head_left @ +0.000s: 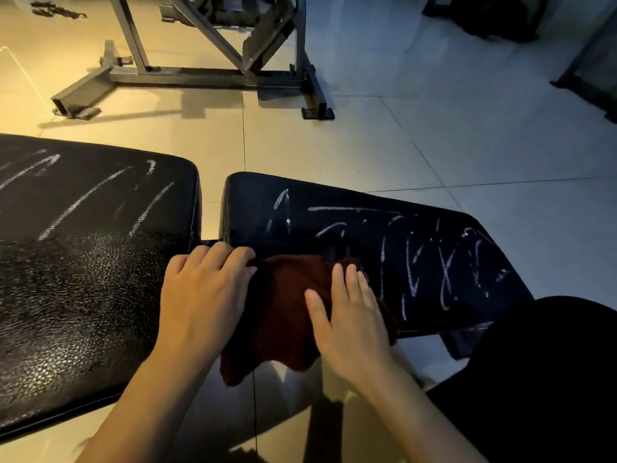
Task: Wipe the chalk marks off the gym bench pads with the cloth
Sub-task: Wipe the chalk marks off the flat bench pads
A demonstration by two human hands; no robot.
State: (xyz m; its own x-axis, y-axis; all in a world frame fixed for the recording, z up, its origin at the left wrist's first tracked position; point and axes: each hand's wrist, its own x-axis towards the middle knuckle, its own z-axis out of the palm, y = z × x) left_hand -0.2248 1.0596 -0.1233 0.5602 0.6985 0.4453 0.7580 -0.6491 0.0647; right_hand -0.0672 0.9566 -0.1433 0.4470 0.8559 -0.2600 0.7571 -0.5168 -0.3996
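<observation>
No legible text, label, brand or number anywhere (only wordless chalk scribbles [444, 262] across the bench pads [83, 279])

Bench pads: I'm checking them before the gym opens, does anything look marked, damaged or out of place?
Yes. White chalk scribbles cover the right black padded bench pad, and chalk streaks cross the left black pad. A dark red cloth hangs over the right pad's near edge. No tears visible.

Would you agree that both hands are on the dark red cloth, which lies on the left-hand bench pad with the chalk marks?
Not quite: the head view shows the cloth on the right-hand pad, not the left-hand one. Both pads carry chalk marks, and the left hand and right hand do rest on the cloth.
</observation>
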